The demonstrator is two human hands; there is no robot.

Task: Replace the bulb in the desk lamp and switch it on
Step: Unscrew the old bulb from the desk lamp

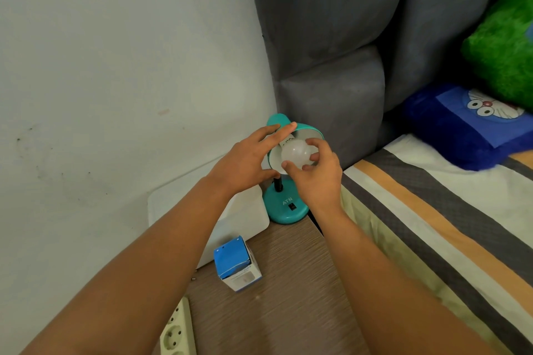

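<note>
White frosted bulb is seated in the mouth of the teal lamp shade, printed neck partly visible at its upper left. Bulb is gripped by the right hand: thumb under the globe, fingertips curled over its top and right side. Shade is steadied by the left hand, fingers spread over the shade's top and thumb pressed at its lower rim; palm is loose, not clenched.

Below both hands, the black lamp neck is seen running down into the round teal lamp base, marked "ATN", with a small black switch; switch position cannot be told. Base is set at the far right corner of the brown wood-grain surface.

Under the left wrist a white plastic container is placed just beside the base. Nearer the body, between the forearms, a blue-and-white bulb box is stood upright. A cream power strip is seen under the left forearm at the surface's left edge.

Right of the right hand: bed with striped sheet, blue cartoon pillow, green plush. Beyond the hands: grey upholstered headboard, white wall.
</note>
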